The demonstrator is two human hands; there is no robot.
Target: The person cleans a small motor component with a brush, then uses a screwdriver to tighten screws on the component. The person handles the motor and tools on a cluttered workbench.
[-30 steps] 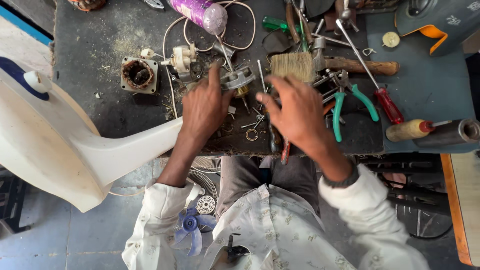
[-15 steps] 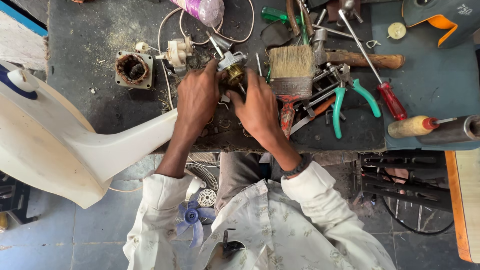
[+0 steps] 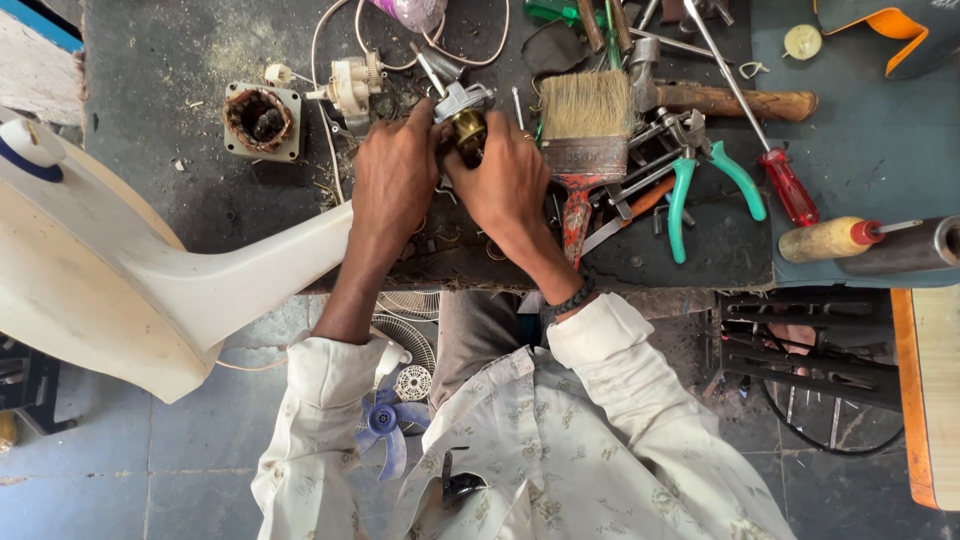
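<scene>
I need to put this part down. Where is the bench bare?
Bare dark bench lies left of the motor stator, and blue mat right of the red screwdriver. Crowded: around both hands, paintbrush and pliers.

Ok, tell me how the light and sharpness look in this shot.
Head view: soft, even daylight, no hard glare; the left hand and right hand on the small motor part are sharp, as is the paintbrush; only faint shadows under the hands.
</scene>
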